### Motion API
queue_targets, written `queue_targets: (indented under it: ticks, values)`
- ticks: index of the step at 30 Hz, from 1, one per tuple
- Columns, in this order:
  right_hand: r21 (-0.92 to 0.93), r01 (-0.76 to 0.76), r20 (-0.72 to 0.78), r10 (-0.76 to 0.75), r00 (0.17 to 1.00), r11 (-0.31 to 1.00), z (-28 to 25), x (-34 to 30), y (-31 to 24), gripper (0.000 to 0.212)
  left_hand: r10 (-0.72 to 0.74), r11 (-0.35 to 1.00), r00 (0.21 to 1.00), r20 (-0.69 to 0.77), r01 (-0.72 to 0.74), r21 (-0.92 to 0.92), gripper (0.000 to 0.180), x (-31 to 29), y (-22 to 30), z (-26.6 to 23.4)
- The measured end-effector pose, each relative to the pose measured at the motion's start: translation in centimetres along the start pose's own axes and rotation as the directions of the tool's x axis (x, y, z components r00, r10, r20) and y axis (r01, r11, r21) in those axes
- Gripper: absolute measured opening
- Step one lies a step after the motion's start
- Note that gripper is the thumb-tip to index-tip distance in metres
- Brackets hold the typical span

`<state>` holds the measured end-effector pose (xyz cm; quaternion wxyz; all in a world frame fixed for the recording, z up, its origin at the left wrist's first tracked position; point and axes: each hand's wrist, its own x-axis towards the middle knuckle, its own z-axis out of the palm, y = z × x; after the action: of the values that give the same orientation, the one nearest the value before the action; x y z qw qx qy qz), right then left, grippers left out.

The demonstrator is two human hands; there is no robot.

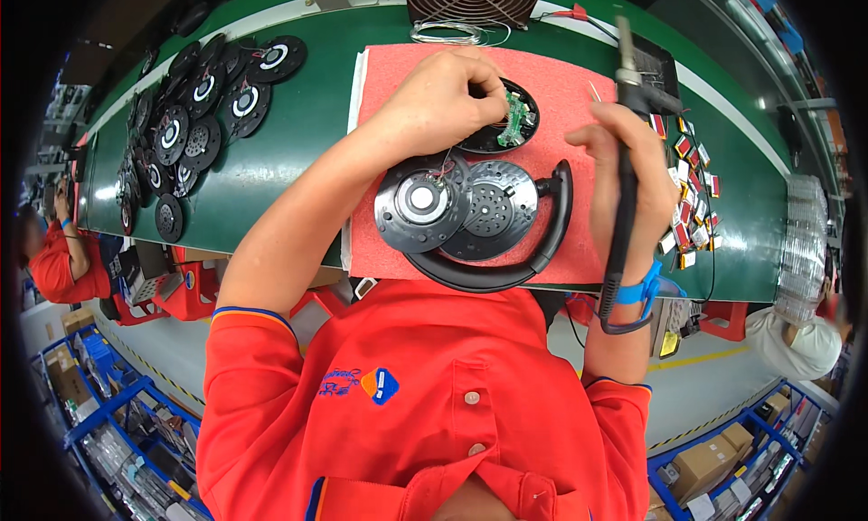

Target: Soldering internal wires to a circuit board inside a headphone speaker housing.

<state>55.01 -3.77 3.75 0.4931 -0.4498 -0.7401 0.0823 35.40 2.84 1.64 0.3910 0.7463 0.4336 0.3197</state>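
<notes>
My left hand (452, 101) is closed in a pinch at the edge of a black oval headphone cup. Inside that cup shows a green circuit board (517, 119); what the fingertips grip is hidden. My right hand (633, 173) is closed around a soldering iron (624, 196), its metal tip pointing up and away from the board. A thin wire stands by the right fingertips. Nearer me on the pink mat (579, 78) lie a black headband (559, 236), a round speaker plate (418, 205) with a white ring, and a perforated disc (495, 209) partly under it.
Many black speaker plates (203, 92) are heaped on the green table (303, 123) at left. Small battery packs (692, 187) lie scattered at right. A fan grille (475, 1) and a coil of wire (461, 33) are at the back. Stacked clear trays (803, 241) stand far right.
</notes>
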Motion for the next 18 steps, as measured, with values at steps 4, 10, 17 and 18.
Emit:
queue_targets:
  ticks: [4,10,17,18]
  values:
    - [-0.023,0.138,0.053,-0.137,0.989,0.99,1.5,1.1,0.5,0.023,0.028,0.993,0.999,-0.027,-0.031,-0.115,0.012,-0.1,-0.1,0.0]
    - [-0.033,0.249,0.171,-0.24,0.955,0.968,2.7,1.7,1.2,0.03,0.026,0.98,0.999,0.033,-0.019,-0.199,0.013,-0.3,-0.3,-0.2]
    - [-0.034,0.263,0.198,-0.252,0.947,0.964,3.7,2.6,0.9,0.032,-0.037,0.942,0.997,0.064,0.057,-0.332,0.014,-0.4,-0.4,-0.2]
    - [-0.03,0.266,0.202,-0.255,0.946,0.963,3.8,2.6,0.9,0.032,-0.04,0.941,0.997,0.058,0.057,-0.333,0.014,-0.3,-0.5,-0.2]
